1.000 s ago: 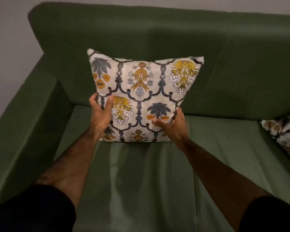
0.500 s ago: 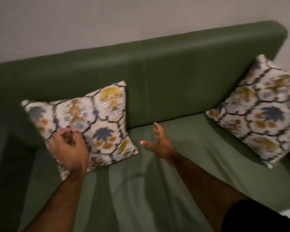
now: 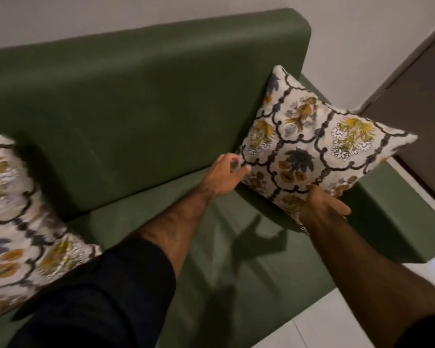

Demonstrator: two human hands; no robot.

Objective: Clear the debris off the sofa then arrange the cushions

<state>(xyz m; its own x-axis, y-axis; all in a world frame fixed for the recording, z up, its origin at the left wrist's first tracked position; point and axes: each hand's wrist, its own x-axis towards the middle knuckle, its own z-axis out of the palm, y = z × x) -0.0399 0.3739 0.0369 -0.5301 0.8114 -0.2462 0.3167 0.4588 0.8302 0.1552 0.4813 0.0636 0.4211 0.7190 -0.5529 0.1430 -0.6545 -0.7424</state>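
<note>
A: Both hands are placed on the right floral cushion [image 3: 309, 146]. Left hand [image 3: 224, 177] is clamped on its left corner, thumb on the printed face, fingers curled behind. Right hand [image 3: 322, 204] is gripped on the near bottom corner, thumb on the face, fingers underneath.

B: Cushion position?

A: Far right end of the green sofa [image 3: 141, 96], tilted on its corner, diamond-wise. One edge is leaned toward the backrest, top right corner is hung past the sofa's end. Whether the bottom corner is rested on the seat cannot be told; it is hidden by the right hand.

B: Other cushion?

A: Left floral cushion [image 3: 13, 214] is seen at the left edge, blurred, propped toward the backrest. It is not touched by either hand.

B: Debris?

A: None is seen on the visible seat. The seat's near left part is covered by the dark sleeve [image 3: 106, 292], so that patch cannot be checked.

B: Progress?

A: Clearing is judged done, as far as shown. Left cushion is judged placed. Right cushion is not yet squared: it needs to be turned flat-edged and set against the backrest. Task is judged nearly finished.
</note>
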